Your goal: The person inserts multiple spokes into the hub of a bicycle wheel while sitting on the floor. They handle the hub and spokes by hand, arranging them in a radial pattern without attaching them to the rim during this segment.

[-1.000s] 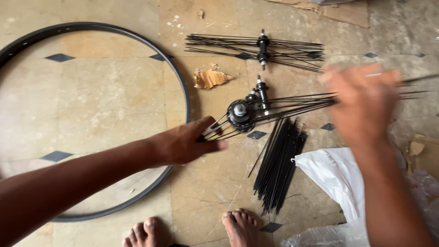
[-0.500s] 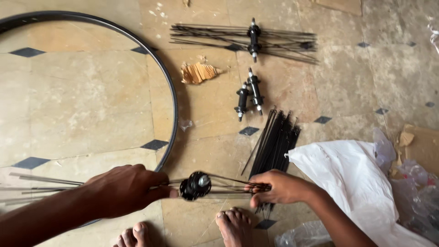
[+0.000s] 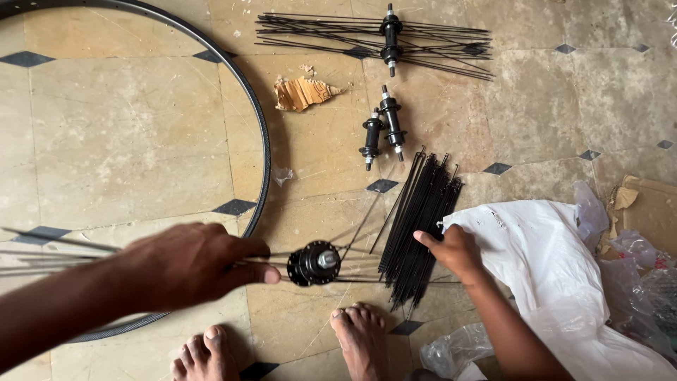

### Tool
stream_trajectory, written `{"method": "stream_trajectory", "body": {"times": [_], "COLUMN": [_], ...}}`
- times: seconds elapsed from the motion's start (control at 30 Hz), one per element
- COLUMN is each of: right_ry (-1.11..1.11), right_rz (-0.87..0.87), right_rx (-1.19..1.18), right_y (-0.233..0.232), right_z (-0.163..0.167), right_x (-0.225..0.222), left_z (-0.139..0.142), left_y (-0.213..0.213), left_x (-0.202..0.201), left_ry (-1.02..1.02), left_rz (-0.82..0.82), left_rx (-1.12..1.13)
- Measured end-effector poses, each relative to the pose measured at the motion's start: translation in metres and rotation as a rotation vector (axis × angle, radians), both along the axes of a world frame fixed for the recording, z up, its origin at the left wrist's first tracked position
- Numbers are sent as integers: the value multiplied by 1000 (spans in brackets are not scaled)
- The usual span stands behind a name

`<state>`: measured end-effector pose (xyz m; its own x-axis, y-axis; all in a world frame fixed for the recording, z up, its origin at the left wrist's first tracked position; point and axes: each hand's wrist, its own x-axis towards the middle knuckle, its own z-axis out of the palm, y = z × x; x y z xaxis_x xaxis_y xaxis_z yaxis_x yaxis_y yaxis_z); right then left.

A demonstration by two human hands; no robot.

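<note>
My left hand point(image 3: 190, 264) grips a black wheel hub point(image 3: 315, 263) with thin spokes fanning out to both sides, held just above the floor near my bare feet point(image 3: 360, 339). My right hand point(image 3: 455, 248) rests with fingers apart at the edge of a loose bundle of black spokes point(image 3: 421, 222) lying on the stone floor; one finger points toward it. A large black wheel rim point(image 3: 261, 134) lies flat to the left, partly under my left arm.
Two bare hubs point(image 3: 383, 129) lie side by side mid-floor. Another hub laced with spokes point(image 3: 390, 35) lies at the top. A scrap of brown cardboard point(image 3: 302, 92) sits near the rim. White plastic bag point(image 3: 557, 275) and clear wrapping fill the right.
The right hand has let go of the spoked hub and moved right to the loose spoke bundle. The left hand keeps the hub, which has shifted slightly to the right.
</note>
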<state>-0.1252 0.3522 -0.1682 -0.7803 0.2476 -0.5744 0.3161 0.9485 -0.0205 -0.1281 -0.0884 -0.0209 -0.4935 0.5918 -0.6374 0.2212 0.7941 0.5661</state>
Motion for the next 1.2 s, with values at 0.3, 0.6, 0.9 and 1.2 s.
{"method": "stream_trajectory", "body": {"times": [0.3, 0.6, 0.9, 1.2], "right_ry": [302, 253, 272, 95], "right_rz": [-548, -578, -593, -984], "right_rx": [-461, -450, -410, -882], "right_y": [5, -3, -7, 41], "right_z": [-25, -15, -11, 13], "right_x": [17, 18, 11, 0], "left_z": [0, 15, 13, 18], "left_y": [-15, -1, 3, 0], "left_x": [-23, -21, -20, -19], "left_ry": [185, 164, 188, 243], "left_rz": [146, 278, 324, 432], "left_rx": [75, -34, -82, 8]}}
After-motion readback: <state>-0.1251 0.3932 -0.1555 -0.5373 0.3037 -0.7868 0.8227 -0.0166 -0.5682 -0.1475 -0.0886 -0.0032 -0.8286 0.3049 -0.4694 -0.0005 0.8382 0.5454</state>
